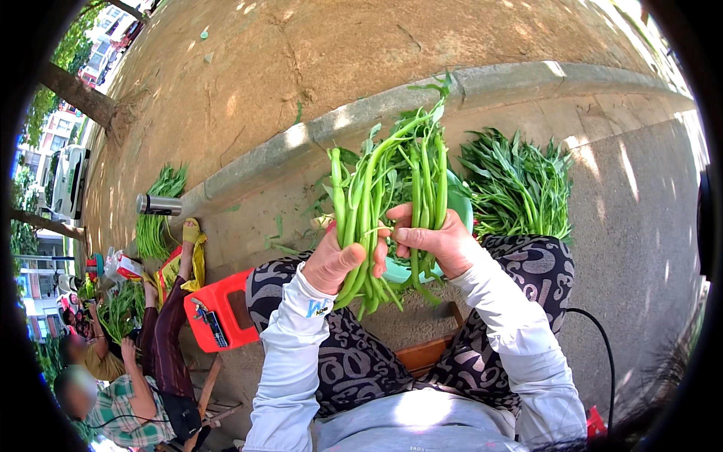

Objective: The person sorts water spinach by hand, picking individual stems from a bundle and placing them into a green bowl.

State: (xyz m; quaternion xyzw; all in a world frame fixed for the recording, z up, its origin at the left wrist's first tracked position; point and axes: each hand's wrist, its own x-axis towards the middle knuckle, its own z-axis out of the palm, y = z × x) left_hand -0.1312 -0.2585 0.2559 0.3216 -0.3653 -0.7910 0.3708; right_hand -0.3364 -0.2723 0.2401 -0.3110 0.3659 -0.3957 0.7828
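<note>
My left hand (331, 260) is closed around a bunch of leafy green stems (364, 207), which look like water spinach. Its cut ends hang below my fingers. A second, thinner bunch of the same greens (428, 177) is gripped in my right hand (448, 245), with the thumb pressed across the stems. Both hands are close together above my lap, and the leafy tops of the bunches meet at the upper end. Behind them sits a teal basin (461, 205) with greens in it, partly hidden by my hands and the bunches.
A large pile of greens (520, 184) lies on the pavement at right. At left are a red stool (242, 313) with a phone (215, 330), a steel flask (160, 205) and another pile of greens (167, 183). Two people sit beyond. A stone kerb (520, 81) crosses ahead.
</note>
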